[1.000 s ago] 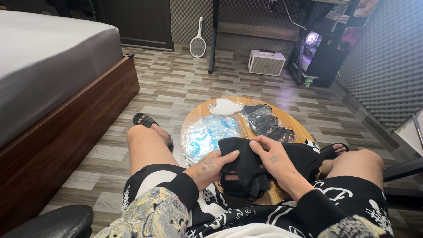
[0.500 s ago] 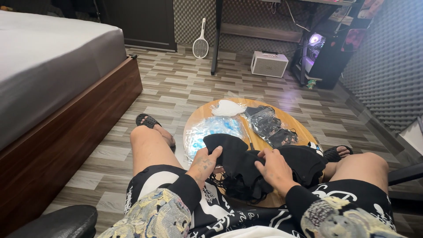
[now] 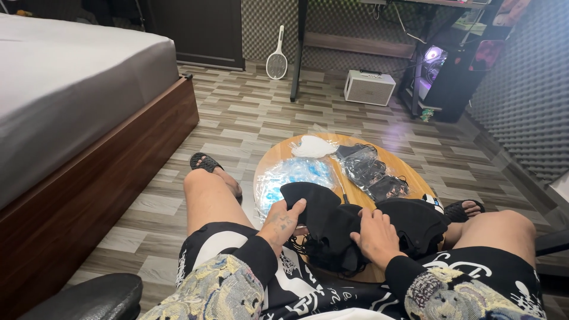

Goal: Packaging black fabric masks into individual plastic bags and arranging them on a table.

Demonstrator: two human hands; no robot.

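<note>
I sit with a low round wooden table [image 3: 409, 173] between my knees. My left hand [image 3: 283, 220] grips the near left edge of a black cloth face mask [image 3: 323, 222] lying on the table's front. On the same mask's right part rests my right hand [image 3: 374, 236], fingers curled into the fabric. More black masks [image 3: 418, 219] are heaped just to the right. Farther back lie clear packets of black masks [image 3: 370, 172], a crumpled clear plastic bag [image 3: 290, 176] and a white mask [image 3: 313, 147].
A bed [image 3: 71, 95] with a wooden frame runs along the left. A black chair arm [image 3: 89, 299] is at bottom left. Across the tiled floor stand a white speaker box [image 3: 368, 88], a racket-shaped swatter [image 3: 276, 59] and a lit computer case [image 3: 435, 65].
The black mask has come down from in front of my lap onto the table. Both hands have shifted apart along it, the left toward its left edge. The view tilted slightly.
</note>
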